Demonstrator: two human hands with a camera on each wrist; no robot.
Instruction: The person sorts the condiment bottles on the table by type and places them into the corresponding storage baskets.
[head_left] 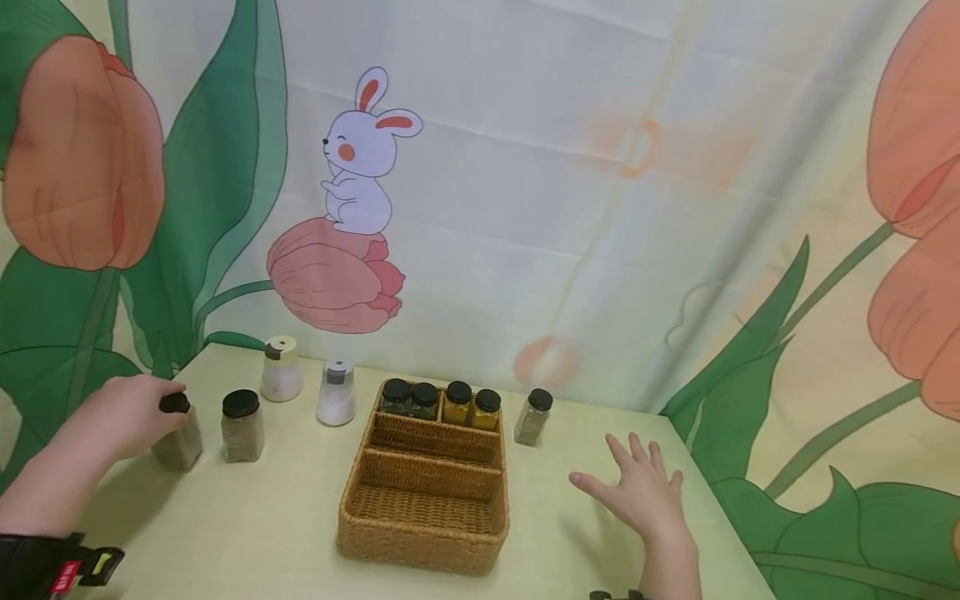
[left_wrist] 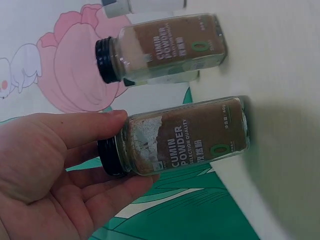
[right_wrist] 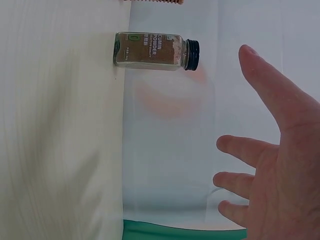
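At the table's left, my left hand [head_left: 133,414] pinches a glass jar of cumin powder [head_left: 180,442] around its black cap. In the left wrist view the thumb lies along one side of the neck and the fingers [left_wrist: 120,195] on the other; the cumin label [left_wrist: 182,142] faces the camera. A second cumin jar [head_left: 243,433] stands just right of it. My right hand [head_left: 643,492], fingers spread, hovers over the right side of the table and holds nothing. The nearest thing to it is another cumin powder jar [right_wrist: 150,51], upright beside the basket.
A woven basket [head_left: 423,550] sits mid-table; its back compartments hold several black-capped jars [head_left: 457,404], and its front ones are bare. Two white-bodied shakers, one cream-topped [head_left: 281,371] and one grey-topped [head_left: 336,396], stand at the back left. A printed curtain [head_left: 487,208] hangs behind the table.
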